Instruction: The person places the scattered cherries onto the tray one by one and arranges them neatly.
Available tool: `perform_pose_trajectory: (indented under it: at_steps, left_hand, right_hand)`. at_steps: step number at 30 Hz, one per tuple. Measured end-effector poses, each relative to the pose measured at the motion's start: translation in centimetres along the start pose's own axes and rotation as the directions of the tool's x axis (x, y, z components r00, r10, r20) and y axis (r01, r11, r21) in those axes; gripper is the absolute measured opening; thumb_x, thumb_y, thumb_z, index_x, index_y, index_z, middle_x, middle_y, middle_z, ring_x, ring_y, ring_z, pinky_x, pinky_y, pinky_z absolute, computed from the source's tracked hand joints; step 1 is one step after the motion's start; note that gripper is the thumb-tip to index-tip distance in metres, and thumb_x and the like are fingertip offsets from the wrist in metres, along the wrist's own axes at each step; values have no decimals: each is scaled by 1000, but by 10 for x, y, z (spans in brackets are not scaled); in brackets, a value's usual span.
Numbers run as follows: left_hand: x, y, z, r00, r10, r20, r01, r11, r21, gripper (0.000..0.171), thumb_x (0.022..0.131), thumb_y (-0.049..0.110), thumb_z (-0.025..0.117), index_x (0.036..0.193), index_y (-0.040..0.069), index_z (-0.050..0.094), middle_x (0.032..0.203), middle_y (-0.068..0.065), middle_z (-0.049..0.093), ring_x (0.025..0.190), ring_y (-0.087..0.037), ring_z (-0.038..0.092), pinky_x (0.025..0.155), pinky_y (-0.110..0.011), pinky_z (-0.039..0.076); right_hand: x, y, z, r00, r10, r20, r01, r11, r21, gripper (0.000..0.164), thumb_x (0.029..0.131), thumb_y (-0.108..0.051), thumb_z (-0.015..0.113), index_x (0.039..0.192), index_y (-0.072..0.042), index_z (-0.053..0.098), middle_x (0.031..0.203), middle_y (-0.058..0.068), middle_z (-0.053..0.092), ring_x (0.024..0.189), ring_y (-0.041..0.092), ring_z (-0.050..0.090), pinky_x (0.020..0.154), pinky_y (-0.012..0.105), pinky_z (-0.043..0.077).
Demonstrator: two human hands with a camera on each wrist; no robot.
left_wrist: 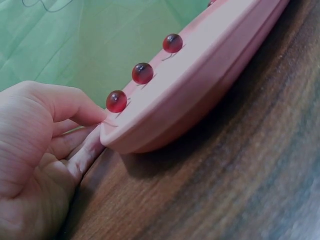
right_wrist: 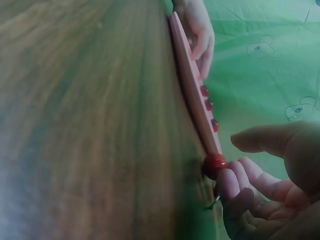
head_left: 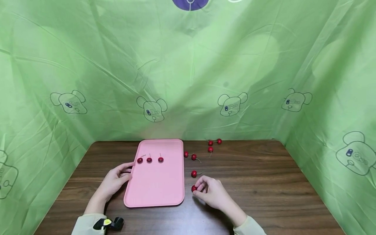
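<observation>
A pink tray (head_left: 155, 189) lies on the table with three red cherries (head_left: 149, 160) in a row near its far end, stems pointing away. My left hand (head_left: 116, 179) grips the tray's left rim, thumb and fingers on either side of it in the left wrist view. Right of the tray, my right hand (head_left: 212, 192) reaches down to a loose cherry (right_wrist: 215, 165). Its bent fingertips are right at that cherry, while the thumb (right_wrist: 257, 140) stands apart from it with a gap. Just beyond this hand lies another cherry (head_left: 194, 174) with its stem to the right.
Two cherries (head_left: 194, 157) lie close by the tray's right edge. Farther back, three more (head_left: 210, 149) sit near the far edge of the wooden table (head_left: 264, 182). A green curtain (head_left: 188, 81) with mouse-like drawings surrounds the table. A black band (head_left: 108, 223) is on the left sleeve.
</observation>
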State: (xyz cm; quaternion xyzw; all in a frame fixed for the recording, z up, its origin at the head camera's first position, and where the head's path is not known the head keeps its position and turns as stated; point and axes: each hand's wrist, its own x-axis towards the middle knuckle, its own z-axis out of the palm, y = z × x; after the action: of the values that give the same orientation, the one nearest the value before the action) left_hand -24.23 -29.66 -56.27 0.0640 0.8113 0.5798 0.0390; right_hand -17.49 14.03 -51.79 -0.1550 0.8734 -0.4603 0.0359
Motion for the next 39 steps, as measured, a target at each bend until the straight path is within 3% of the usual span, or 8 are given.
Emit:
perform_pose_trajectory:
  at_steps: [15, 26, 39]
  left_hand:
    - [0, 2, 1, 999, -31, -10, 32, 999, 7, 53, 103, 2, 72, 154, 0, 58, 132, -25, 70, 108, -12, 72, 88, -21, 57]
    - [1, -1, 1, 1000, -29, -7, 29, 999, 16, 54, 102, 0, 72, 154, -1, 58, 132, -25, 71, 109, -14, 73, 88, -21, 57]
    - [1, 0, 1, 1000, -24, 11, 24, 1000, -5, 55, 103, -1, 71, 156, -1, 56, 133, -26, 69, 109, -13, 73, 89, -22, 58]
  right_hand:
    - [7, 11, 5, 1000, -19, 6, 19, 999, -38, 27, 86, -13, 91, 105, -10, 71, 92, 1, 71, 66, 5, 62, 65, 24, 53]
    - [11, 15, 3, 1000, -12, 9, 13, 999, -49, 30, 85, -14, 91, 109, -10, 73, 97, 4, 71, 68, 7, 63, 63, 25, 53]
    - [13, 19, 4, 999, -39, 2, 39, 996, -80, 20, 90, -21, 88, 105, -14, 77, 95, 0, 72, 69, 5, 61, 69, 25, 52]
